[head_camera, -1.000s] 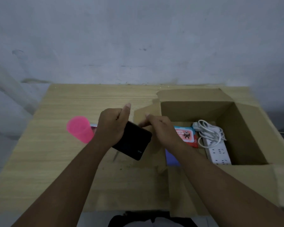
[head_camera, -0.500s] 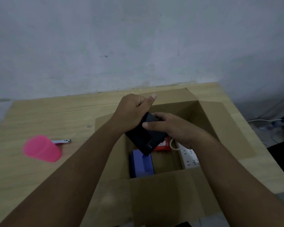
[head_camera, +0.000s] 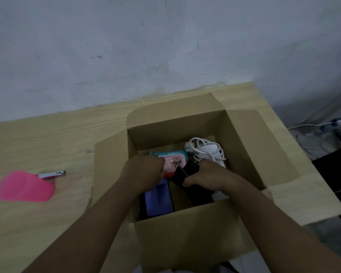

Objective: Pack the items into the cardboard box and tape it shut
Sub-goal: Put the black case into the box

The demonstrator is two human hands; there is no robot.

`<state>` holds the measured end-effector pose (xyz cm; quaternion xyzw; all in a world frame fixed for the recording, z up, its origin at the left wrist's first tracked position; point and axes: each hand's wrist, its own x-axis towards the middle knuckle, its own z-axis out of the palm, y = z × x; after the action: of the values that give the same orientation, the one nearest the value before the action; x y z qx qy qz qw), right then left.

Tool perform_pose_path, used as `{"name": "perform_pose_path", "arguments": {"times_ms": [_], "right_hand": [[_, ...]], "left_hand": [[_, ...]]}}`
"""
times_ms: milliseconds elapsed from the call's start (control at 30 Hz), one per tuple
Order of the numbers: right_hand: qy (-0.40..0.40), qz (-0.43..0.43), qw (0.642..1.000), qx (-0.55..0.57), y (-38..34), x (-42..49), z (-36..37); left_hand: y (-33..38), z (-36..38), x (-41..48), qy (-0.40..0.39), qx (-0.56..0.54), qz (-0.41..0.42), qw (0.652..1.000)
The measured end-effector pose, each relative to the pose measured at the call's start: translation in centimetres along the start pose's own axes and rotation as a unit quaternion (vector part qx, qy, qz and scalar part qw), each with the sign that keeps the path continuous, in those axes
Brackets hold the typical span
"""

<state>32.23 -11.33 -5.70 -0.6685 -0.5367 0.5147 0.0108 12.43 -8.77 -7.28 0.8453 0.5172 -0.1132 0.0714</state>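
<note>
A pink cup (head_camera: 26, 186) lies on its side at the left of the table (head_camera: 47, 138), with a small metal clip-like piece (head_camera: 51, 174) just beside its far edge. Right of them stands the open box (head_camera: 185, 123), its flaps folded out. Both hands reach down into it. The left hand (head_camera: 144, 174) has its fingers curled under, over the near edge of a pink-and-teal pack (head_camera: 171, 159); whether they grip anything I cannot tell. A blue item (head_camera: 158, 200) lies on the box floor below that wrist. The right hand (head_camera: 207, 178) pinches a black item (head_camera: 182, 174) between thumb and curled fingers, tilted, inside the box near its middle. At the far right of the floor lies a white power strip (head_camera: 207, 149) with coiled cable.
</note>
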Motion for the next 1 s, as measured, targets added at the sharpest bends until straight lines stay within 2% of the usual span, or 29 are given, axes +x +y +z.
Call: {"name": "perform_pose_path", "arguments": {"times_ms": [100, 300, 700, 833, 1000], "right_hand": [[-0.007, 0.008, 1.000, -0.011, 0.2, 0.3, 1.0], [-0.035, 0.028, 0.993, -0.105, -0.6, 0.5, 2.3], [-0.096, 0.075, 0.971, -0.204, -2.0, 0.1, 2.0], [-0.099, 0.117, 0.980, -0.130, -1.4, 0.6, 1.4], [-0.096, 0.107, 0.981, -0.128, -1.1, 1.1, 1.2]], "left_hand": [[0.2, 0.6, 0.4, -0.050, 0.051, -0.008, 0.997], [-0.2, 1.4, 0.0, -0.060, 0.097, 0.018, 0.993], [0.5, 2.9, 1.1, -0.156, -0.065, -0.010, 0.986], [0.1, 3.4, 1.4, -0.168, -0.092, -0.015, 0.981], [-0.1, 3.6, 1.8, -0.171, -0.131, -0.025, 0.976]]}}
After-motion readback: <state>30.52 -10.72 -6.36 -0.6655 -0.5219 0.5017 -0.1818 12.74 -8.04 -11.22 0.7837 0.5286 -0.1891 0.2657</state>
